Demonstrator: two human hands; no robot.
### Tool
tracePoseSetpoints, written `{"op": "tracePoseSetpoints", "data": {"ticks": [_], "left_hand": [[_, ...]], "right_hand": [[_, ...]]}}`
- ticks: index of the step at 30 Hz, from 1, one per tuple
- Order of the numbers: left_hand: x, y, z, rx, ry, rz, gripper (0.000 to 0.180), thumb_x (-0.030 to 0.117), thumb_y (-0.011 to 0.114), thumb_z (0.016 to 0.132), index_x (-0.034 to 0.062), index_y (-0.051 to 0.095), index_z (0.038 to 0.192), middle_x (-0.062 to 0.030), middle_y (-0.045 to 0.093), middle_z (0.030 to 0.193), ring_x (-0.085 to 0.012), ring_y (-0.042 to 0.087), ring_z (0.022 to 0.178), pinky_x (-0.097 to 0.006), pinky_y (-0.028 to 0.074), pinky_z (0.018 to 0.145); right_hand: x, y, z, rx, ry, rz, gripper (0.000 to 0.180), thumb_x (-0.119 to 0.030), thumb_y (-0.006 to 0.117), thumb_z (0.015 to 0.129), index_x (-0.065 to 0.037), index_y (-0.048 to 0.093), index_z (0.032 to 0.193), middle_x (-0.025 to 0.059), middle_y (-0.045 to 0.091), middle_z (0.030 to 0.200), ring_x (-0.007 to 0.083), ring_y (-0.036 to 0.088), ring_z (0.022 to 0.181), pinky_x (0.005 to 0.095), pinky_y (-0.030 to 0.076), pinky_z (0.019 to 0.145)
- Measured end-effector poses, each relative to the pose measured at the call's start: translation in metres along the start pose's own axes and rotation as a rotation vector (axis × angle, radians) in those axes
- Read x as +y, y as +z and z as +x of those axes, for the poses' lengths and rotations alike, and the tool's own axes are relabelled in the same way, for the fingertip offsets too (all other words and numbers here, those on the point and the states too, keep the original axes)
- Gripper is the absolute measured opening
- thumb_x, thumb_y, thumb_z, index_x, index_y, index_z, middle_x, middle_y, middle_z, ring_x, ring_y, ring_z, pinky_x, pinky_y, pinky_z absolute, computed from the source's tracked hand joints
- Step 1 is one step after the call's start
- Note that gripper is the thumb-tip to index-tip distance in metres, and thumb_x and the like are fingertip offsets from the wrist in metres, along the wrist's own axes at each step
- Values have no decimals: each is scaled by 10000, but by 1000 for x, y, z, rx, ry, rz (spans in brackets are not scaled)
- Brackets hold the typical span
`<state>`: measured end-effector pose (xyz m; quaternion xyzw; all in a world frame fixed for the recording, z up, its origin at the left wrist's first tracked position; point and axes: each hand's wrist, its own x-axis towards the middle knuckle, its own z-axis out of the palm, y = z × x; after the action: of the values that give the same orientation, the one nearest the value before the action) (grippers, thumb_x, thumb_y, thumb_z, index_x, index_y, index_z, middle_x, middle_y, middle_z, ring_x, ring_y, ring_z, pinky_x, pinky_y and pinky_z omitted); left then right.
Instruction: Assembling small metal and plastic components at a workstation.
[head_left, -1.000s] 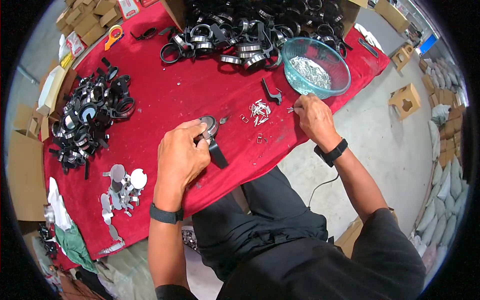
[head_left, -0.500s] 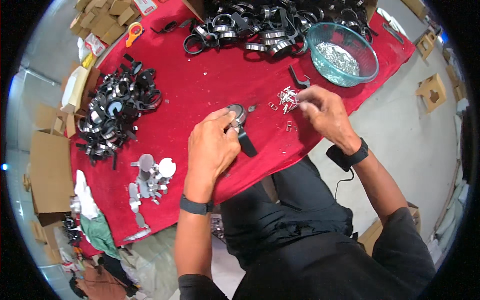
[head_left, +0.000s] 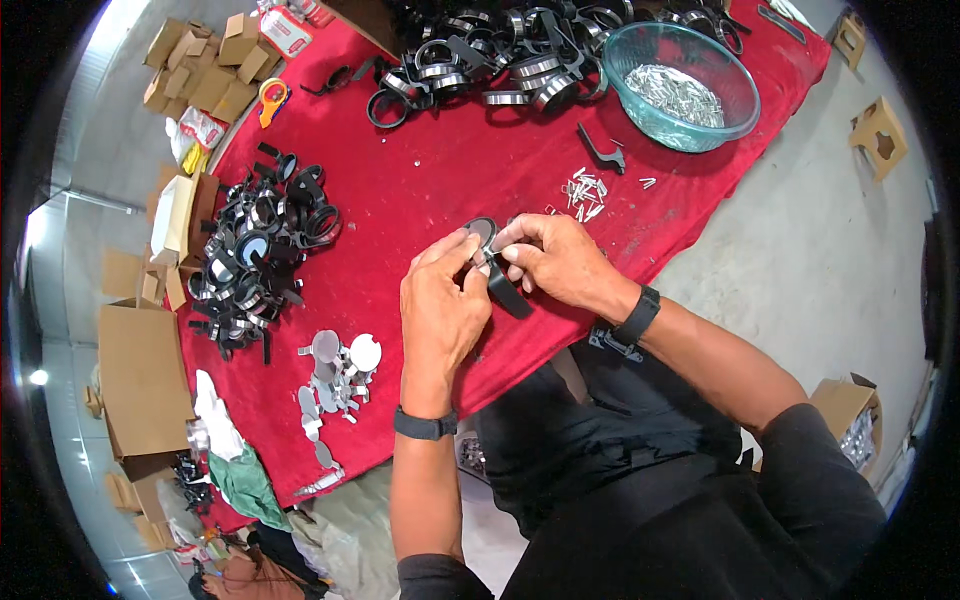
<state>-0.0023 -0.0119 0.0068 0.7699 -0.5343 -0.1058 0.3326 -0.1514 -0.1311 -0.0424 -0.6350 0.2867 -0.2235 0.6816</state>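
My left hand grips a black part with a round grey face and a flat black tail, held low over the red cloth. Its thumb and fingers pinch the part near the round end. From the other side my right hand meets the same part, fingertips pressed together beside its middle; whatever small piece they hold is hidden. Beyond the right hand lies a small heap of shiny metal pins and clips. A loose curved black piece rests just past that heap.
A teal see-through bowl of small metal pieces stands at the far right. Black-and-silver rings are piled at the back, with another ring pile at left. Grey discs with tabs lie nearer. Cardboard boxes line the left edge.
My right hand has moved left from the metal heap to the black part in my left hand. The view has shifted slightly; my left hand keeps its grip.
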Motion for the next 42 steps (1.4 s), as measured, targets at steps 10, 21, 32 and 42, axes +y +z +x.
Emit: {"op": "tracePoseSetpoints", "data": {"ticks": [10,21,32,42], "left_hand": [[0,-1,1,-44,6,22,407,38,676,918,-53,770,1303,-262,740,1396,-365,704,1354,-411,516,1199],[6,-2,2,-42,15,-21,392,13,653,920,-72,765,1286,-286,734,1372,-422,689,1347,-448,524,1186],[5,-3,2,-70,19,36,415,38,671,934,-56,754,1330,-277,732,1400,-382,701,1353,-415,517,1195],[7,-4,2,-73,17,25,416,11,677,931,-48,754,1335,-266,731,1413,-365,698,1363,-404,512,1199]], "right_hand": [[10,2,-2,57,-217,-134,187,-36,643,987,49,772,1092,166,767,895,222,756,777,386,620,737],[9,-2,4,7,-208,-90,157,-45,648,994,25,772,1060,116,745,828,188,714,741,370,593,710],[7,-7,6,-44,-124,-49,173,-55,644,994,27,774,1072,98,754,824,169,713,746,355,589,708],[0,-5,5,-53,-83,-22,175,-28,607,1023,18,748,1118,29,686,826,89,625,727,280,525,635]]}}
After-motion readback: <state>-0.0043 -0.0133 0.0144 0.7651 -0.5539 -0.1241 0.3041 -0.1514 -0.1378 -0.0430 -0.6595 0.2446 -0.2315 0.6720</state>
